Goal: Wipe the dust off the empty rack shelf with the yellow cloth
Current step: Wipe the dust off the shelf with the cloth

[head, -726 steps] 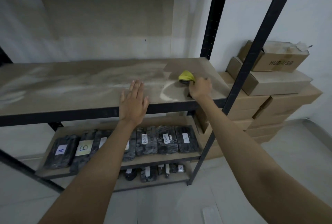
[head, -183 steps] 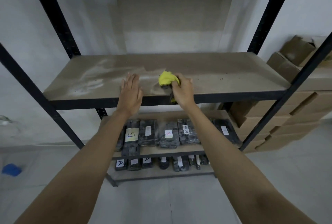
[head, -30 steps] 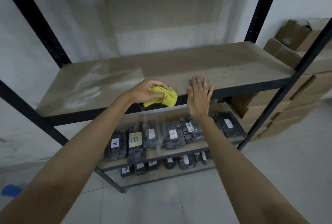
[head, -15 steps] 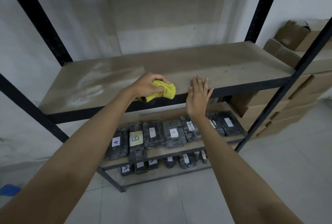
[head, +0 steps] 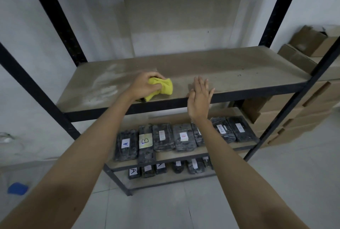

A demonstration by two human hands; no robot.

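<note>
Both arms bare, stretched fwd & up from the bottom corners. Left hand [head: 142, 86] knuckles up, fingers curled round a bunched yellow cloth [head: 162, 87] w/ the thumb over its top, near the shelf's [head: 239, 67] front edge, left of centre. Right hand [head: 199, 98] flat, fingers straight & close together, fingertips over that front edge just right of the cloth, wrist below the edge.

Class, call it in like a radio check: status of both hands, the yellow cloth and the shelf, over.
Left hand grips yellow cloth on shelf. Right hand flat at front edge. Pale dust left of cloth. Nothing in the way.
</note>
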